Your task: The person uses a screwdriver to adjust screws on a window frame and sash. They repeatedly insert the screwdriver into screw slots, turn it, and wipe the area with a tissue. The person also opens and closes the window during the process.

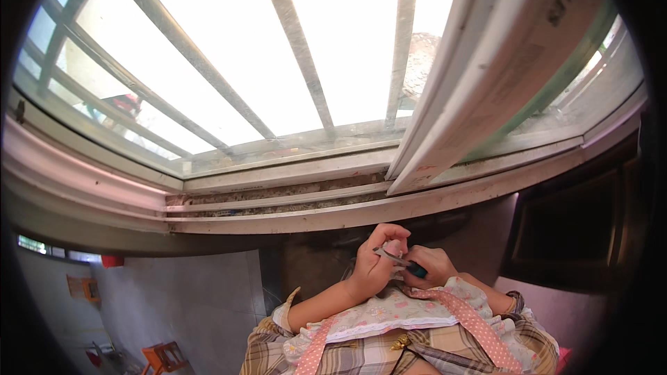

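Note:
Just below the window sill, my two hands are close together in front of my body. My right hand (432, 265) is closed around the dark teal handle of a small tool (417, 269). Its slim metal blade points left toward my other hand; the exact kind of tool is unclear. My left hand (374, 265) curls with thumb and fingers pinched at the blade's end. A thin whitish scrap (398, 275), perhaps plastic or tissue, shows between the hands. How my left fingers grip it is partly hidden.
Ahead is a sliding window, its white frame (445, 146) standing over a dirt-filled track (278, 203). Metal bars (292, 35) stand outside the glass. A dark wooden panel (577, 229) is at right. Orange stools (165, 357) stand on the grey floor (187, 298) at lower left.

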Tool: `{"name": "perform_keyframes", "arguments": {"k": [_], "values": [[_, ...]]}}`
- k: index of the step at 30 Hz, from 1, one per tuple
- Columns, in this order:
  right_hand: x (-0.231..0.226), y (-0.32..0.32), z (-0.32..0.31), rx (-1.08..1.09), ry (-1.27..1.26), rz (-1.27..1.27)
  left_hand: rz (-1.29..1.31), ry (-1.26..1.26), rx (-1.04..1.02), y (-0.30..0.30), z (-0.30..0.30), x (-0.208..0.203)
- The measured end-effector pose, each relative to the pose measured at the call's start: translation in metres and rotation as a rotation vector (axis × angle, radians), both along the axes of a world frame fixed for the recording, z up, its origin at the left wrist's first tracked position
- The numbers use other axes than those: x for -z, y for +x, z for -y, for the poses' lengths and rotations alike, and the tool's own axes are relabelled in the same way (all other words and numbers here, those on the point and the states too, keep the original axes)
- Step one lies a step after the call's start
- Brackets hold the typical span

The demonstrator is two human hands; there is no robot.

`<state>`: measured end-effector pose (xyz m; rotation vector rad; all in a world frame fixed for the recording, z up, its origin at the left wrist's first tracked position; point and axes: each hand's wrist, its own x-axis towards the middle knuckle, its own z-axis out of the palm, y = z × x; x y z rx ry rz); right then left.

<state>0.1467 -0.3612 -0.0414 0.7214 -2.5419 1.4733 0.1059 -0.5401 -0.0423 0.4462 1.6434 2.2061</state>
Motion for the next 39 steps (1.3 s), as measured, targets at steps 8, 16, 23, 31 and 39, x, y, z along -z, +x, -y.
{"name": "perform_keyframes", "arguments": {"k": [8, 16, 23, 31, 39], "values": [[0.008, -0.001, 0.027, 0.1, 0.027, -0.056, -0.263, -0.257, 0.084, -0.014, 0.065, 0.004], [0.015, -0.007, 0.018, 0.112, -0.023, -0.207, -0.258, -0.351, 0.113, 0.005, 0.064, -0.003], [0.022, -0.009, 0.01, 0.099, -0.06, -0.254, -0.251, -0.35, 0.123, 0.011, 0.058, 0.002], [0.035, -0.012, 0.025, 0.199, -0.042, -0.263, -0.343, -0.325, 0.185, -0.012, 0.076, -0.007], [0.071, -0.027, 0.069, 0.241, -0.035, -0.209, -0.631, -0.223, -0.613, -0.068, 0.216, -0.029]]}}
